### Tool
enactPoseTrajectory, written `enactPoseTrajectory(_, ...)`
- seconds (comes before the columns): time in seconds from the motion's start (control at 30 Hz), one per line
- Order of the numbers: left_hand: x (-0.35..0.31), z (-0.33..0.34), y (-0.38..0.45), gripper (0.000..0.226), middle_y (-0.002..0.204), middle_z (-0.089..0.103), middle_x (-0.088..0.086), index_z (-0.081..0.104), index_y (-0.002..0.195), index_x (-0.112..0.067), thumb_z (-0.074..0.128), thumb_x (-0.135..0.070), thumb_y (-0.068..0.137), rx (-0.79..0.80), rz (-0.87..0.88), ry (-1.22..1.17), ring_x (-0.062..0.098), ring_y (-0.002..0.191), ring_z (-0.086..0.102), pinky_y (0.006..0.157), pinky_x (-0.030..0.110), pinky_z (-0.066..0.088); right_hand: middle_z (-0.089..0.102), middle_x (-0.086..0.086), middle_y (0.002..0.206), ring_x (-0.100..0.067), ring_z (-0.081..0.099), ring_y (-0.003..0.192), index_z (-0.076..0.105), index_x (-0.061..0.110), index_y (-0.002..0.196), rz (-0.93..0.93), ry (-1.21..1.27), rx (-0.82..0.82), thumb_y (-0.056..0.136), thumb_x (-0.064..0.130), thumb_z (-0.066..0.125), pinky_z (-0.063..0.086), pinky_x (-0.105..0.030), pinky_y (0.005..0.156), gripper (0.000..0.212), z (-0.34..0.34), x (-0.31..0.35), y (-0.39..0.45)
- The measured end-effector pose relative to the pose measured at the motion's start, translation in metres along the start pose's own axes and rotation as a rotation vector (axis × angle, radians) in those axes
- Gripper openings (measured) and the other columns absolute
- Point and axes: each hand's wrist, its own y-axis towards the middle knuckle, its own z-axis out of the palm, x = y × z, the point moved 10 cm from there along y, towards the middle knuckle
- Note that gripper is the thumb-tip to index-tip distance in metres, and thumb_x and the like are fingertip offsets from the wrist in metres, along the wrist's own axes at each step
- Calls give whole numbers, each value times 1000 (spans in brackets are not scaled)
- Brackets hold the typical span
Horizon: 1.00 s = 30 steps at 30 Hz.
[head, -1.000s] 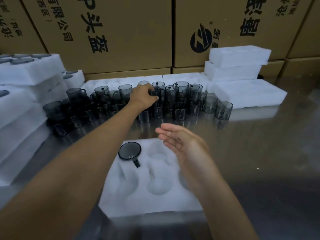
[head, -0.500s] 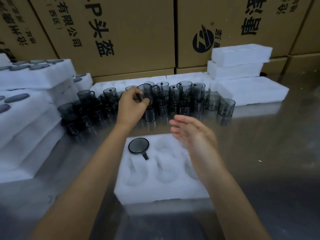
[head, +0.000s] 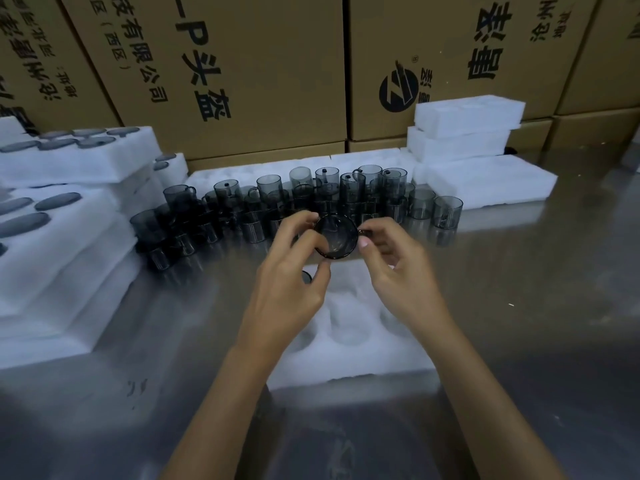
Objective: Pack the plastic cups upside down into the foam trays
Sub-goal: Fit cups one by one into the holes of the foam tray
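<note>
Pinching one smoky plastic cup [head: 335,237] between left hand [head: 291,271] and right hand [head: 398,268], the grip holds it above the foam tray [head: 346,355]. Beneath the left hand, one cup [head: 306,277] seems seated; other pockets await the cluster of cups [head: 311,202] beyond.

A steel table [head: 536,306] with a dull, reflective top fills the foreground; along its far edge stand large brown cardboard boxes [head: 242,64], printed with black Chinese characters; one box bears a round black logo [head: 399,91] near its lower left corner.
</note>
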Motion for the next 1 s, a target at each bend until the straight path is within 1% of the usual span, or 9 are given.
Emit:
enactPoseTrajectory(0.13, 19, 3, -8, 74, 137, 47, -14, 39, 140, -32, 69, 4, 83, 23, -164, -134, -7, 123, 49, 84, 16, 52, 69, 9, 90, -8, 64, 84, 63, 23, 95, 18, -16, 42, 96, 6, 63, 48, -14, 76, 17, 6, -2, 0)
enactPoseTrajectory(0.27, 20, 9, -13, 91, 146, 41, -21, 27, 150, -41, 67, 6, 83, 97, -178, -126, -7, 134, 40, 99, 8, 40, 67, 9, 82, -6, 63, 79, 63, 19, 83, 58, 2, 92, 92, -1, 66, 50, -17, 75, 21, 10, -5, 0)
enactPoseTrajectory(0.33, 20, 12, -15, 93, 144, 41, -27, 26, 148, -48, 66, 5, 84, 125, -202, -152, -15, 126, 43, 94, 6, 42, 66, 9, 76, -6, 61, 75, 64, 14, 77, 115, 33, 103, 89, -3, 67, 49, -20, 74, 21, 9, -11, 1)
enactPoseTrajectory(0.4, 22, 12, -16, 89, 141, 46, -28, 30, 144, -50, 67, 5, 84, 120, -249, -225, -14, 125, 46, 95, 10, 44, 66, 10, 71, -5, 61, 72, 65, 12, 73, 161, 52, 118, 87, -3, 69, 47, -19, 72, 20, 5, -14, 1)
enactPoseTrajectory(0.53, 34, 12, -19, 71, 132, 57, -22, 46, 137, -34, 70, 5, 83, 91, -382, -385, -6, 122, 55, 102, 19, 47, 75, -6, 79, -24, 70, 82, 71, 6, 76, 196, 64, 160, 87, 2, 71, 52, -31, 76, 12, 4, -14, -1)
enactPoseTrajectory(0.63, 42, 19, -22, 71, 128, 61, -20, 47, 139, -28, 75, 2, 81, 148, -459, -458, -5, 120, 57, 102, 19, 47, 76, -9, 79, -31, 71, 85, 75, 6, 75, 209, 23, 225, 89, 7, 71, 54, -41, 83, 15, 12, -13, -5)
enactPoseTrajectory(0.77, 43, 31, -25, 68, 121, 65, -22, 43, 132, -29, 82, -12, 80, 251, -471, -434, 0, 117, 60, 98, 27, 49, 76, -1, 71, -5, 68, 71, 78, 8, 72, 227, -20, 332, 94, 11, 66, 50, -16, 73, 25, 19, -12, -10)
enactPoseTrajectory(0.83, 45, 36, -27, 62, 119, 66, -22, 42, 127, -29, 81, -16, 82, 280, -488, -431, 2, 116, 60, 99, 31, 48, 74, -1, 67, -3, 65, 67, 77, 13, 71, 231, -47, 345, 93, 16, 67, 46, -13, 71, 24, 17, -13, -10)
enactPoseTrajectory(1.0, 50, 44, -31, 62, 122, 62, -30, 41, 132, -37, 79, -26, 84, 345, -475, -299, 3, 112, 60, 96, 24, 47, 63, -1, 56, -12, 51, 55, 69, 18, 76, 263, -50, 306, 87, 14, 75, 38, -12, 54, 13, 8, -23, -6)
